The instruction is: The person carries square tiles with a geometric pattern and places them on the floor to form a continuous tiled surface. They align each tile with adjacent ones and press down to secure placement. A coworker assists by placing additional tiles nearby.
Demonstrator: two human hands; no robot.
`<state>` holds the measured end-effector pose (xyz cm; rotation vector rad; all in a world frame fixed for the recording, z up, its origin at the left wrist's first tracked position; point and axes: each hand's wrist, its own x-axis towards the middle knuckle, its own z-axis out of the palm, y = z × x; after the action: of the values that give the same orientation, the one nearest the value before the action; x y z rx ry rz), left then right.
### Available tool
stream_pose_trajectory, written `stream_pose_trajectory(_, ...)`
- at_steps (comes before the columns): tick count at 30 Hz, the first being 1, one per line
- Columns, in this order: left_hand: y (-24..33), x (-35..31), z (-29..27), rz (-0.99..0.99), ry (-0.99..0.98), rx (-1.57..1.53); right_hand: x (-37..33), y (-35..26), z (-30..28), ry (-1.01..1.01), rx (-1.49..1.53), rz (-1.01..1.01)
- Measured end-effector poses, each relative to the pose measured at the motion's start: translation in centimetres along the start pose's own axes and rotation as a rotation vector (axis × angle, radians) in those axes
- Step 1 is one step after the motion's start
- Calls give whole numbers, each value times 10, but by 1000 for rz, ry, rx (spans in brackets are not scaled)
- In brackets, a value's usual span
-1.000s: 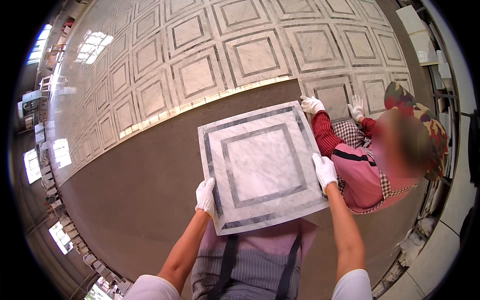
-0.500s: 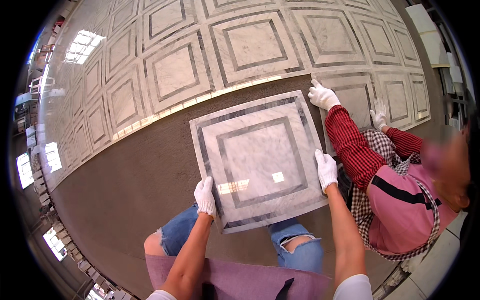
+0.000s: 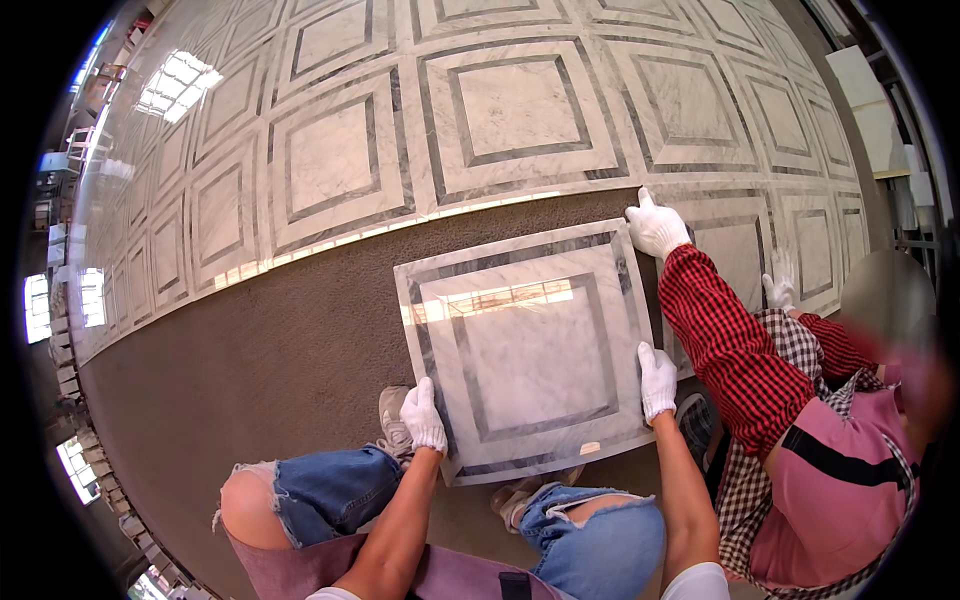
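Between my hands is a large square marble tile (image 3: 540,360), pale with two grey square bands, glossy with window reflections. My left hand (image 3: 424,416), in a white knit glove, is closed on its lower left edge. Gripping the right edge is my gloved right hand (image 3: 657,382). The tile hangs over the brown floor bed, its far edge a little short of the laid tiles (image 3: 520,110). A co-worker's gloved hand (image 3: 657,226) rests close to the tile's far right corner, one finger pointing at the laid edge.
The co-worker (image 3: 830,480), in checked sleeves and a pink top, crouches at my right; their other gloved hand (image 3: 778,284) lies on laid tiles. Rough brown bedding (image 3: 230,370) spreads to my left. My shoes and knees are beneath and beside the tile. Pale slabs (image 3: 865,110) stand far right.
The held tile has tipped flatter, its window reflection shifting toward the far side. My knees have spread and my shoes now show. The co-worker's hand stays near the laid edge.
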<state>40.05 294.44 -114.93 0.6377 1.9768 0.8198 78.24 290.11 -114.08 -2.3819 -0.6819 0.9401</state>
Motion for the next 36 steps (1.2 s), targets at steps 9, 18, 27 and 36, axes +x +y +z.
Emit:
stream_pose_trajectory(9,-27,27,55,20,76,-72,48,21,10,56,-106,-89)
stream_pose_trajectory(18,-30,27,69,34,94,-64,61,27,4,-28,-141,-50)
stream_pose_trajectory(27,-20,23,89,6,97,-89,83,30,2,59,-133,-192)
stream_pose_trajectory(36,-25,29,91,-18,99,-102,87,28,1,-45,-65,-47)
